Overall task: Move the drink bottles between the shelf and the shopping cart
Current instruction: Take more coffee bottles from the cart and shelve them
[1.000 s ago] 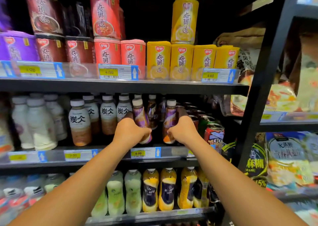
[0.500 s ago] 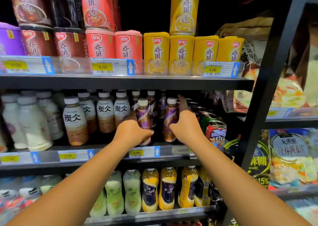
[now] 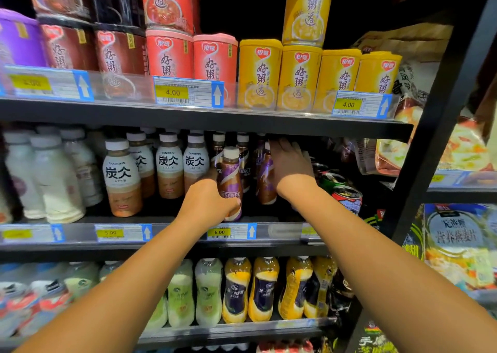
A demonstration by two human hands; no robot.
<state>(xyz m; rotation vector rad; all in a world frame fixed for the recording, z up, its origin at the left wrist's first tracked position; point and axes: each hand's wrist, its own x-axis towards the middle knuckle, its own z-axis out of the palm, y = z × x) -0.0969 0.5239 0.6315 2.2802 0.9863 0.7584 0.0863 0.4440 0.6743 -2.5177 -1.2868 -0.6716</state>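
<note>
On the middle shelf (image 3: 174, 241), my left hand (image 3: 207, 202) grips a brown and purple coffee bottle (image 3: 230, 180) with a white cap, standing at the shelf's front edge. A second bottle of the same kind (image 3: 265, 188) stands just to its right. My right hand (image 3: 291, 170) reaches further back beside that bottle, fingers stretched out, its palm side against the bottle. More of these bottles stand in the dark behind. No shopping cart is in view.
White-capped latte bottles (image 3: 122, 178) and pale milk bottles (image 3: 53, 180) fill the shelf's left part. Drink cans (image 3: 347, 196) crowd the right. Yellow tubs (image 3: 298, 78) sit on the shelf above, yellow bottles (image 3: 236, 291) below. A black upright post (image 3: 435, 127) bounds the right side.
My right hand has let go of the second bottle, opened and reached deeper into the shelf. My left hand keeps its hold on the front bottle.
</note>
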